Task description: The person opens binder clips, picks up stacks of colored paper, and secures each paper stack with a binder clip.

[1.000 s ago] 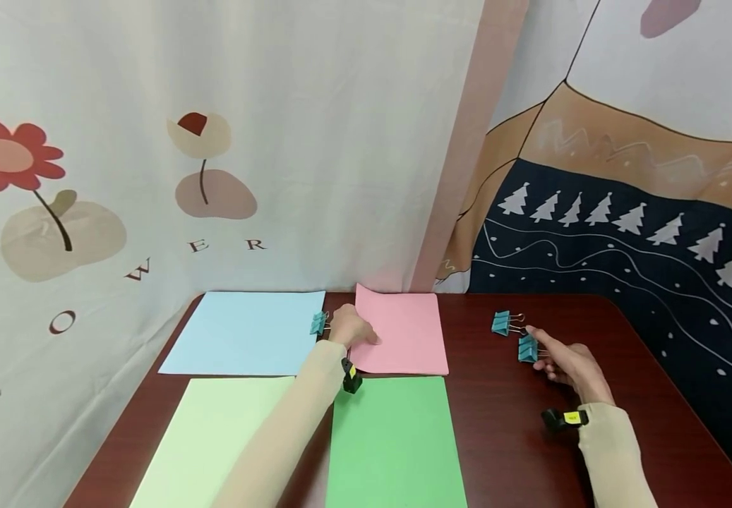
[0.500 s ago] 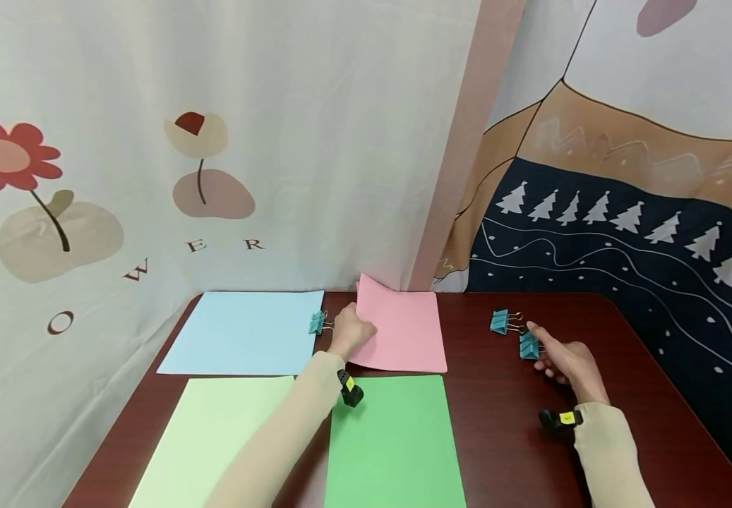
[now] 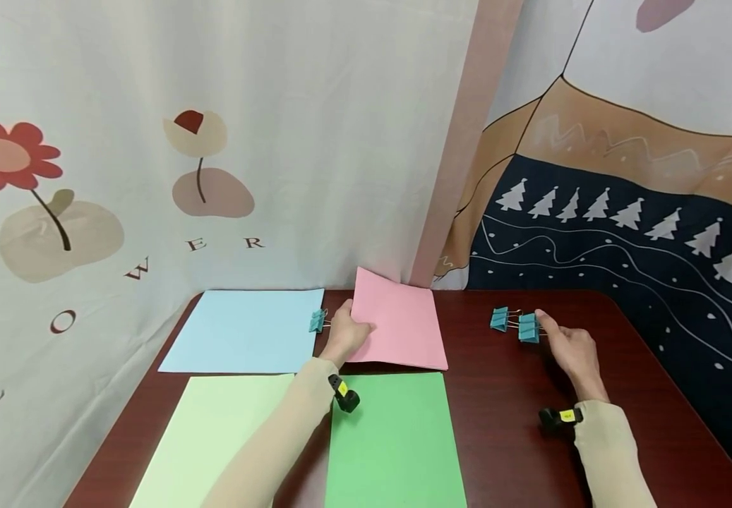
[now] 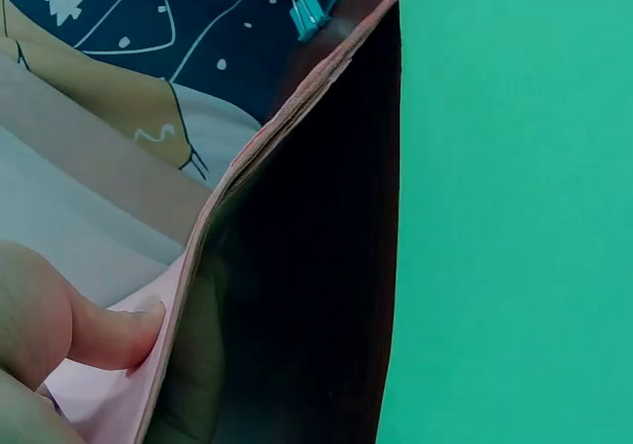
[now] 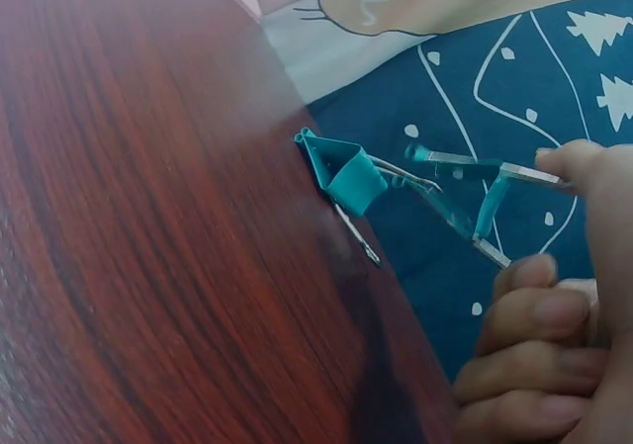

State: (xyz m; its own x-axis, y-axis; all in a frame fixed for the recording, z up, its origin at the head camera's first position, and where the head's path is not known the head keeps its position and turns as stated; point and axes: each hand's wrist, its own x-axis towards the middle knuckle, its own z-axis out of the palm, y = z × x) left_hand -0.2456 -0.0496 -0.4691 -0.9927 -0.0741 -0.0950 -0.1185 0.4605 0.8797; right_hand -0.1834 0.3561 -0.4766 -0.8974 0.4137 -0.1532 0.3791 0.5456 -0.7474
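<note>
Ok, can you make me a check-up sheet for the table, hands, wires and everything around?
Surface: dark reddish-brown table.
Job's things: pink paper stack, left side lifted; held teal binder clip.
Clutter, not held: light blue paper with second teal binder clip at its right edge; pale green paper; bright green paper; third teal binder clip.
Hands: left hand pinches the pink paper stack; right hand pinches the held teal binder clip by its handles.
Cables: nothing seen.
Surroundings: white flower-print curtain; tree-print fabric.
</note>
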